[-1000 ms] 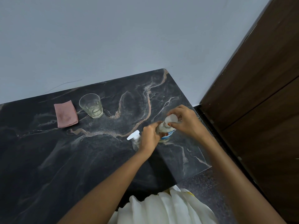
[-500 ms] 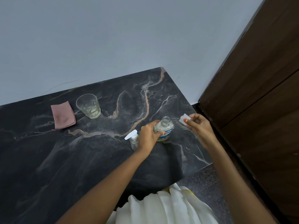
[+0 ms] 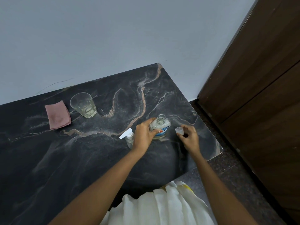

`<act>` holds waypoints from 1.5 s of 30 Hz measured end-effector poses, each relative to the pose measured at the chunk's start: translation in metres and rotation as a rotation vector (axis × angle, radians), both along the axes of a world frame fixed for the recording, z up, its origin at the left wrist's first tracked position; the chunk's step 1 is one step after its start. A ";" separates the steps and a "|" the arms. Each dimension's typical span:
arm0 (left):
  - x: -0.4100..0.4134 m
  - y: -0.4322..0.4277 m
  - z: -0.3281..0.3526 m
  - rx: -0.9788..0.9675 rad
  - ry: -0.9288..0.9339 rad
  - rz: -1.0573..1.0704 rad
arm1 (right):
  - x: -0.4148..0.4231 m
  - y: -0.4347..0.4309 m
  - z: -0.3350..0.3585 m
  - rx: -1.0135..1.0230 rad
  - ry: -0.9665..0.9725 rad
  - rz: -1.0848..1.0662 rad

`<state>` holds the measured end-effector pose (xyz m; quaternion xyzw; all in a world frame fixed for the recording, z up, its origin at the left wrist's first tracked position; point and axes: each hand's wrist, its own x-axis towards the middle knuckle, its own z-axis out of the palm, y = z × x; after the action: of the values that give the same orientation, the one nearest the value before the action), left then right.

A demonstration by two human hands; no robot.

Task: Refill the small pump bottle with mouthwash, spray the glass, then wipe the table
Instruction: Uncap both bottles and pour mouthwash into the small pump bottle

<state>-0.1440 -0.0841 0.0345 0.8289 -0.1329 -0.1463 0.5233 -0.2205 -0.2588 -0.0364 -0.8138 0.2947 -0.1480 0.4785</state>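
Table (image 3: 48, 159): dark marble-patterned top, black with pale and tan veins, glossy; rounded corners at the far right and near right; back edge against the wall.
Wall (image 3: 113, 38): plain pale grey-blue, with a thin hairline mark above the table's left part.
Pink cloth (image 3: 57, 115): folded to a rectangle, flat on the table at the left, near the back edge.
Glass (image 3: 83, 105): clear tumbler, upright, just right of the pink cloth and apart from it; a little pale liquid at the bottom.
Small pump bottle (image 3: 129, 138): clear, upright, white pump head pointing left; partly hidden behind the left hand.
Left hand (image 3: 143, 135): fingers and thumb curled round the body of the mouthwash bottle.
Mouthwash bottle (image 3: 159, 123): clear, blue-and-white label, standing on the table near its right edge, neck open.
Cap (image 3: 179, 130): small, translucent white, just right of the mouthwash bottle and apart from it; resting on the table or just above it, cannot tell.
Right hand (image 3: 189, 138): pinching the cap between thumb and fingertips.
Floor (image 3: 235, 168): dark speckled stone, right of the table.
Door (image 3: 259, 78): dark brown wood panels, filling the right side.
White garment (image 3: 162, 205): pleated, at the bottom edge between the forearms.
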 end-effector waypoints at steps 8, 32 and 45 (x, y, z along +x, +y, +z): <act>0.000 -0.001 -0.001 0.001 -0.008 0.002 | -0.009 0.002 -0.016 -0.071 -0.007 -0.031; 0.020 0.048 0.060 -0.101 0.032 -0.060 | -0.011 0.072 0.057 -0.103 -0.223 0.295; 0.037 0.128 0.012 -0.034 0.162 0.004 | 0.027 0.141 0.062 -0.052 -0.219 0.326</act>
<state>-0.1073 0.0436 0.0465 0.8056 -0.0907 -0.2096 0.5467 -0.1938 -0.1179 0.0251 -0.8419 0.1012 -0.1635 0.5043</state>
